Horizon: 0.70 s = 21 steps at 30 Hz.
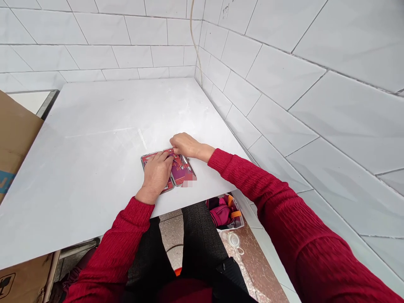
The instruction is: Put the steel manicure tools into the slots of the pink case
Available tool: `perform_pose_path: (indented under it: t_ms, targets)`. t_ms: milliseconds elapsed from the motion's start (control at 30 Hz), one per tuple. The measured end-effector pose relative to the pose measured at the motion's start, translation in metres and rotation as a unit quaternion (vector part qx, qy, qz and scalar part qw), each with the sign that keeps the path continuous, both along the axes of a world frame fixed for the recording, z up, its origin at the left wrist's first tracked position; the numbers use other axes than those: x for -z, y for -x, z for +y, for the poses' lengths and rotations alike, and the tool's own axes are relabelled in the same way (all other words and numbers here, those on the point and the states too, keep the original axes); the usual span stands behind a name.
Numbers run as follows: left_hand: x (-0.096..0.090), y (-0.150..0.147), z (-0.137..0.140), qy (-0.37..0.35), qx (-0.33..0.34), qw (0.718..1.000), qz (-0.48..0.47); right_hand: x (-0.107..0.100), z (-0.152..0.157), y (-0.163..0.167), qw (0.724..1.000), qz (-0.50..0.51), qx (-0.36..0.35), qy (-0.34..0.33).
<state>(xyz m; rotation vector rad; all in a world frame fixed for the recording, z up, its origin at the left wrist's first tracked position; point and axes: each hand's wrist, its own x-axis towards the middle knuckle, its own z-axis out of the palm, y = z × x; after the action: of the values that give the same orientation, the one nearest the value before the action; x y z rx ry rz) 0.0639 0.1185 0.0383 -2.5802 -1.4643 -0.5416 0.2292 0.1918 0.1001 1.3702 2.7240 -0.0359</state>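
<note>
A flat, opened case (181, 173) lies on the white table near its front edge. Its inside is red and purple, with small slim metal tools (184, 160) in the right half; it looks like a manicure set. My left hand (158, 170) rests over the left half, fingers stretched across it toward the middle fold, thumb hidden. At the case's top edge is my right hand (186, 145), its fingers curled in and pressed together. What they pinch, if anything, is hidden behind the knuckles. A blurred patch covers the lower right corner of the case.
The white tabletop (94, 168) meets tiled walls (268, 84) at the back and right. A cardboard box (15, 134) stands at the left edge, another box (28, 277) below. Under the table's right front are a bag with pink cloth (222, 212) and a white round lid (233, 240).
</note>
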Motion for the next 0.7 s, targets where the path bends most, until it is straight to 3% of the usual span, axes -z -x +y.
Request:
perform_pose_path:
  t_ms: [433,700]
  targets:
    - [-0.001,-0.001,0.000,0.008,-0.001,1.000,0.009,-0.002,0.004,-0.001,0.998,-0.015,-0.067,-0.003]
    - [0.000,0.001,0.001,0.006,0.005,1.000,-0.010,0.003,0.009,0.006,0.998,-0.005,-0.063,-0.003]
